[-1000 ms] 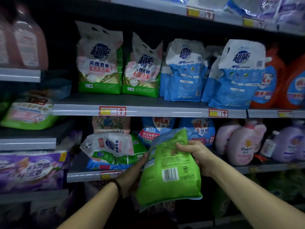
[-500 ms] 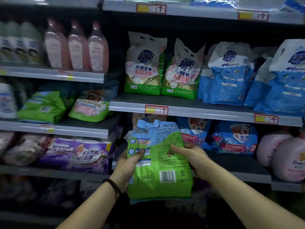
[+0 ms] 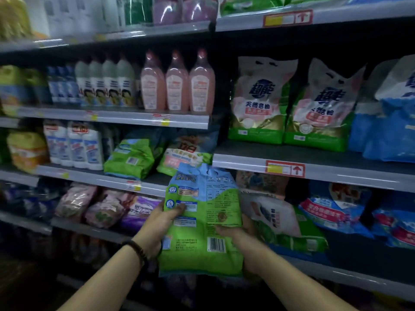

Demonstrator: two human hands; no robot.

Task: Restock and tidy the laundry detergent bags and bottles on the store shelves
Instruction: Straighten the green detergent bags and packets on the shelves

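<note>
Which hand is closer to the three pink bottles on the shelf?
Left. The left hand grips the green bag below the pink bottles; the right hand is farther right.

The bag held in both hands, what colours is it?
Mostly bright green with a light blue top; the bag shows in the head view.
</note>
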